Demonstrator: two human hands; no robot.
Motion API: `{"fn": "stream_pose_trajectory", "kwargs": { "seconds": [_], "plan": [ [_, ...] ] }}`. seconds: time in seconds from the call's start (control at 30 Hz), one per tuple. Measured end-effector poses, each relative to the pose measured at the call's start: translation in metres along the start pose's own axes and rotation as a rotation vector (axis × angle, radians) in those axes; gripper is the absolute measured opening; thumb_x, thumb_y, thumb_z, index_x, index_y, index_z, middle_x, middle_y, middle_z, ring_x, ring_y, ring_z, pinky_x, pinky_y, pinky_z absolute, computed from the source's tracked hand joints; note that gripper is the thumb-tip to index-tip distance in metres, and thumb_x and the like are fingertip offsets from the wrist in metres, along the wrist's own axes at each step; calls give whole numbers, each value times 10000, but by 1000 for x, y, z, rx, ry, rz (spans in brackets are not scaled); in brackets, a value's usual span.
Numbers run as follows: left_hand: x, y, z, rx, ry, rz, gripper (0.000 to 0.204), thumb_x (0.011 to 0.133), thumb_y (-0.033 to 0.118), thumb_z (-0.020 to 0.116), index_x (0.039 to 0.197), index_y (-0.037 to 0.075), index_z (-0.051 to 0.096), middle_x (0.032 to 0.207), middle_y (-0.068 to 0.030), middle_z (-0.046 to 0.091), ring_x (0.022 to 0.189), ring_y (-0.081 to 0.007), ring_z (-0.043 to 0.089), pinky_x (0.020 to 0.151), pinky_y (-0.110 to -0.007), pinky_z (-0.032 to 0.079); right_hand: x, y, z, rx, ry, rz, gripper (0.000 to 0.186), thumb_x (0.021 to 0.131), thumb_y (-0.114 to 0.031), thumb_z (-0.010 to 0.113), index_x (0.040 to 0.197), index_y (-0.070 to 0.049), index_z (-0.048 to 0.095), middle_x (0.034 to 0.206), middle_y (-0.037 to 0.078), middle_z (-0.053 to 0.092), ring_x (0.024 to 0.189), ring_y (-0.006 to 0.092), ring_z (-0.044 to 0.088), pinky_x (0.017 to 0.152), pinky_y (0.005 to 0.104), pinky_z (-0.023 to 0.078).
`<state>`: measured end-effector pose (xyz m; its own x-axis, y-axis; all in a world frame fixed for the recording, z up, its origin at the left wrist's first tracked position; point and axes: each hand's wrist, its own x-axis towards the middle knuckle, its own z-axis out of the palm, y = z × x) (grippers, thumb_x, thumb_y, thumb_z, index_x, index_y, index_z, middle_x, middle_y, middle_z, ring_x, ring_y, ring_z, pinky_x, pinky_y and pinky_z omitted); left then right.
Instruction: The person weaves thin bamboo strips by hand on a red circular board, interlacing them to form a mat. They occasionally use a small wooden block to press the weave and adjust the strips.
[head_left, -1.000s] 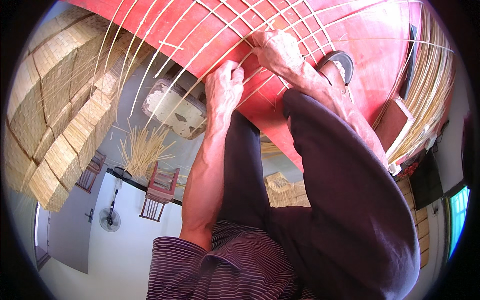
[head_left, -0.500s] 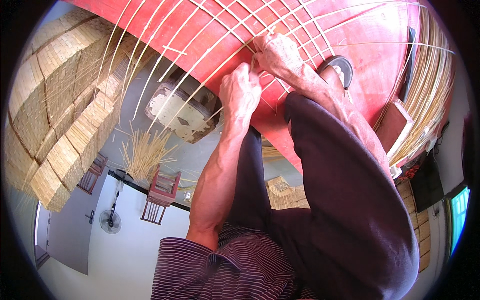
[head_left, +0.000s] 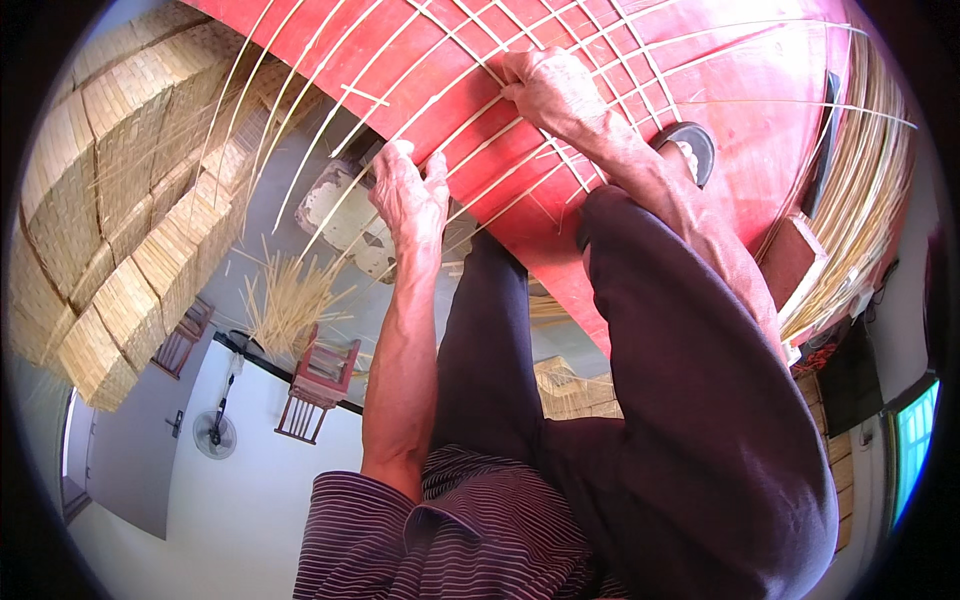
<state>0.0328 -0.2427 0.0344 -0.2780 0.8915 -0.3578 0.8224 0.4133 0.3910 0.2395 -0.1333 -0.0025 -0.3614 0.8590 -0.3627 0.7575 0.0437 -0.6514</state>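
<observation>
An open lattice of pale bamboo strips (head_left: 470,50) lies across a red board (head_left: 752,160), its loose ends fanning past the left edge. My left hand (head_left: 408,200) is at that edge beside one strip, thumb and forefinger apart; its lower fingers are partly hidden. Higher and to the right, my right hand (head_left: 555,95) is closed on a strip at the lattice, with fingertips bent down among the crossings. My sandalled foot (head_left: 685,150) rests on the board under my right forearm, my bent knee just below.
Stacked woven bamboo pieces (head_left: 110,180) fill the left. A worn pale stool (head_left: 338,215), short loose strips (head_left: 290,300), a red chair (head_left: 320,370) and a standing fan (head_left: 213,432) are beyond. At right lie long strip bundles (head_left: 865,200) and a red block (head_left: 795,258).
My left hand has left its place beside the right hand, moving left along the strips, and its fingertips have spread. My right hand has shifted slightly up.
</observation>
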Motion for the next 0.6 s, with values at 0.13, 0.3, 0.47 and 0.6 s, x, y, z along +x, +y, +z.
{"fn": "stream_pose_trajectory", "kwargs": {
  "seconds": [0.13,0.3,0.47,0.6],
  "plan": [
    [14,20,-2,-14,-189,13,152,864,219,699,922,95,633,891,-124,681,913,-377,648,796,-522,488,2,0,-4,-30,-82,13,173,804,-186,706,894,-44,667,813,204,684,837,379,697,707,482,560],
    [33,42,12,-95,-309,103,251,912,276,588,913,34,655,879,-228,684,854,-444,648,758,-517,490,4,-4,5,-78,-30,-24,180,786,-161,706,917,-41,677,808,215,686,807,387,702,685,483,565],
    [30,82,13,-89,-339,46,277,915,241,536,842,-13,616,849,-295,641,862,-508,610,754,-579,453,3,-2,4,-92,-20,-2,205,757,-163,725,914,-40,677,796,212,688,792,390,702,678,482,565],
    [31,92,15,-57,-295,60,252,903,217,547,826,-15,610,831,-297,643,851,-508,615,751,-588,456,4,-6,0,-65,-39,19,224,746,-185,745,903,-39,679,787,217,684,794,389,701,682,481,563]
  ]
}}
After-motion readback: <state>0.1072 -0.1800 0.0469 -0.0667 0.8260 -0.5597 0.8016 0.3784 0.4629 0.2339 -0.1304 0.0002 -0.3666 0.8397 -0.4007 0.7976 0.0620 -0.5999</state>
